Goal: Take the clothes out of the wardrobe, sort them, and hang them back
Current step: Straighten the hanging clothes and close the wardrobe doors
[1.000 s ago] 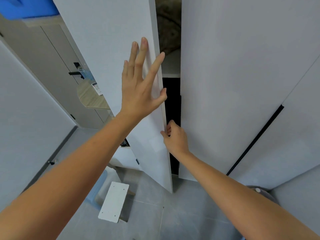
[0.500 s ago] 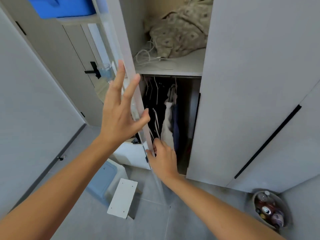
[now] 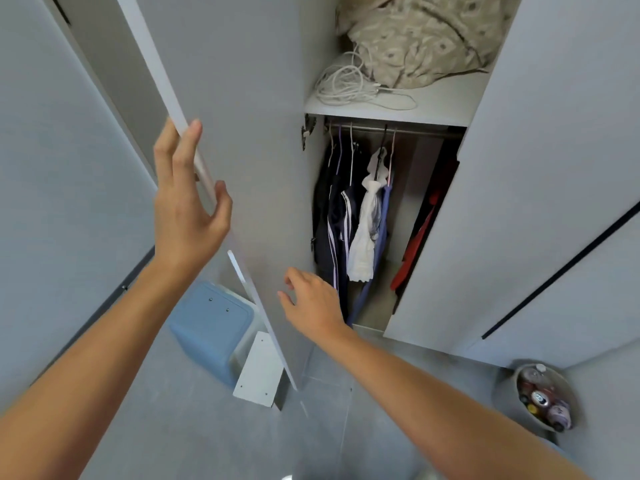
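Note:
The wardrobe's left door (image 3: 242,98) stands swung wide, and clothes hang from a rail (image 3: 398,130) inside. They are dark garments with white stripes (image 3: 334,223), a white garment (image 3: 367,233), a blue one (image 3: 381,237), and a red one (image 3: 415,244) half hidden behind the right door (image 3: 519,168). My left hand (image 3: 183,206) lies against the open door's front edge, fingers straight, thumb on the inner face. My right hand (image 3: 311,299) hovers relaxed by the door's lower part, in front of the clothes, holding nothing.
On the upper shelf (image 3: 433,102) lie a patterned quilt (image 3: 422,39) and a coiled white cable (image 3: 346,84). A blue container (image 3: 207,327) and a white panel (image 3: 258,372) sit on the grey floor behind the door. A bin of cans (image 3: 543,396) stands at lower right.
The left door has swung from nearly closed to wide, exposing the hanging clothes. My right hand has left the door's edge; my left hand followed the door leftward.

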Available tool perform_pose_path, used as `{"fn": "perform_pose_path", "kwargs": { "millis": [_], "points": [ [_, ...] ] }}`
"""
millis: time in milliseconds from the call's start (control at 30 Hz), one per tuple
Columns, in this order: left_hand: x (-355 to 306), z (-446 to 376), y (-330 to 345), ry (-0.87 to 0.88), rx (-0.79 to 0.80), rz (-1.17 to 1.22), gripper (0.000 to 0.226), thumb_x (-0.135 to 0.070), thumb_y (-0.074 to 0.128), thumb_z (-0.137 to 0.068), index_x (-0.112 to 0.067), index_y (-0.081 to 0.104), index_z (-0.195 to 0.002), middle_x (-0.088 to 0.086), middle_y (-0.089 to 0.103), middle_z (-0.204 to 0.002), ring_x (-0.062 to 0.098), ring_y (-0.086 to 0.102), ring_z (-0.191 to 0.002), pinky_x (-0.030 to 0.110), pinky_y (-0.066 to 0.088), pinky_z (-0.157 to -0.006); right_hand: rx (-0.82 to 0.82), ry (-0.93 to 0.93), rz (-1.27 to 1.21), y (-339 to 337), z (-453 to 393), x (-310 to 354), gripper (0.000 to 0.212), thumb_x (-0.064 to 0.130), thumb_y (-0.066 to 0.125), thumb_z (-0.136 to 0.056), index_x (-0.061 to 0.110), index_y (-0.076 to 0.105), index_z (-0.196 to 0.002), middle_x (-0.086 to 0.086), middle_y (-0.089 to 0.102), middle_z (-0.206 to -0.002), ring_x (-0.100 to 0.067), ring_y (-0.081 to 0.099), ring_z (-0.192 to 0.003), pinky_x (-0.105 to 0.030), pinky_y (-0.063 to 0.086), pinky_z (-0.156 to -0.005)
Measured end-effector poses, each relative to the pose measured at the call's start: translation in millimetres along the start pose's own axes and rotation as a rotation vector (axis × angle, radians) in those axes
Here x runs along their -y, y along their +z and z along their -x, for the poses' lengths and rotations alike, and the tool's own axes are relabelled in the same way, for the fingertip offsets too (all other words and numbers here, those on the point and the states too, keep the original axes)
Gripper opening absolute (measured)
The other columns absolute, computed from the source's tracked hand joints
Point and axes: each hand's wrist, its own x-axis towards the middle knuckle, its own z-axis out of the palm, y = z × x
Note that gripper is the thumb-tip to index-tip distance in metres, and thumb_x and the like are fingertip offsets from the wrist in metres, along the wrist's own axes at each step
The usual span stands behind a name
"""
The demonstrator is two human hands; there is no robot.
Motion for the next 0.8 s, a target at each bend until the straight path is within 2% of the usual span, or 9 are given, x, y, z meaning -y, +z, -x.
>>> {"fn": "perform_pose_path", "kwargs": {
  "millis": [67, 200, 300, 367, 400, 467, 533, 667, 800],
  "points": [
    [17, 7, -8, -0.019, 0.018, -0.018, 0.072, 0.001, 0.060, -0.094, -0.008, 0.031, -0.160, 0.021, 0.025, -0.164, 0.035, 0.040, -0.148, 0.044, 0.055, -0.100, 0.020, 0.020, 0.036, 2, 12, -12, 0.020, 0.034, 0.062, -0.098, 0.020, 0.053, -0.110, 0.004, 0.067, -0.107, -0.021, 0.061, -0.099, -0.037, 0.051, -0.069],
    [29, 27, -11, -0.028, 0.073, -0.109, 0.068, -0.009, 0.065, -0.097, -0.014, 0.036, -0.158, 0.015, 0.028, -0.165, 0.032, 0.047, -0.141, 0.050, 0.056, -0.094, 0.061, 0.072, 0.086, 2, 27, -36, 0.024, 0.038, 0.062, -0.099, 0.021, 0.054, -0.115, 0.007, 0.065, -0.110, -0.017, 0.056, -0.104, -0.034, 0.050, -0.067],
    [17, 51, -3, 0.020, -0.022, -0.296, 0.059, -0.018, 0.067, -0.099, -0.012, 0.043, -0.153, 0.022, 0.032, -0.163, 0.035, 0.044, -0.135, 0.044, 0.041, -0.107, 0.081, 0.088, 0.086, -5, 28, -55, 0.025, 0.039, 0.061, -0.099, 0.023, 0.054, -0.117, 0.009, 0.064, -0.111, -0.015, 0.055, -0.105, -0.033, 0.050, -0.065],
    [-2, 71, 9, 0.045, -0.076, -0.327, 0.054, -0.017, 0.068, -0.099, -0.012, 0.046, -0.147, 0.026, 0.037, -0.158, 0.040, 0.046, -0.131, 0.040, 0.036, -0.109, 0.090, 0.088, 0.076, -11, 27, -71, 0.026, 0.039, 0.061, -0.100, 0.022, 0.055, -0.119, 0.008, 0.064, -0.112, -0.016, 0.055, -0.106, -0.030, 0.045, -0.067],
    [-14, 81, 19, 0.066, -0.067, -0.317, 0.051, -0.015, 0.068, -0.098, -0.011, 0.048, -0.144, 0.025, 0.042, -0.154, 0.040, 0.048, -0.128, 0.043, 0.038, -0.106, 0.094, 0.090, 0.071, -15, 27, -82, 0.026, 0.039, 0.061, -0.100, 0.022, 0.055, -0.119, 0.007, 0.064, -0.111, -0.016, 0.055, -0.106, -0.030, 0.044, -0.069],
    [-36, 102, 45, 0.097, 0.033, -0.280, 0.047, -0.013, 0.067, -0.096, -0.010, 0.050, -0.139, 0.023, 0.053, -0.145, 0.041, 0.055, -0.118, 0.049, 0.043, -0.097, 0.094, 0.095, 0.061, -22, 27, -106, 0.026, 0.038, 0.062, -0.098, 0.022, 0.056, -0.117, 0.005, 0.064, -0.108, -0.019, 0.056, -0.105, -0.032, 0.047, -0.073],
    [-56, 120, 76, 0.055, 0.191, -0.239, 0.049, -0.017, 0.066, -0.095, -0.009, 0.051, -0.141, 0.019, 0.058, -0.141, 0.041, 0.058, -0.111, 0.049, 0.046, -0.091, 0.090, 0.092, 0.053, -28, 29, -135, 0.027, 0.036, 0.066, -0.096, 0.020, 0.058, -0.116, 0.003, 0.065, -0.106, -0.022, 0.057, -0.103, -0.033, 0.047, -0.074],
    [-73, 155, 144, -0.161, 0.471, -0.225, 0.068, -0.040, 0.062, -0.097, -0.014, 0.043, -0.157, 0.008, 0.047, -0.154, 0.032, 0.053, -0.123, 0.044, 0.045, -0.093, 0.118, 0.110, 0.016, -32, 45, -208, 0.039, 0.033, 0.071, -0.092, 0.020, 0.057, -0.126, 0.003, 0.064, -0.116, -0.024, 0.056, -0.110, -0.038, 0.054, -0.082],
    [-61, 211, 219, -0.313, 0.672, -0.245, 0.070, -0.052, 0.048, -0.102, -0.022, 0.031, -0.162, 0.001, 0.043, -0.155, 0.026, 0.050, -0.130, 0.039, 0.044, -0.095, 0.233, 0.141, 0.022, -15, 75, -284, 0.055, 0.036, 0.071, -0.092, 0.021, 0.052, -0.141, 0.002, 0.058, -0.136, -0.023, 0.052, -0.125, -0.039, 0.053, -0.100]
  ]
}}
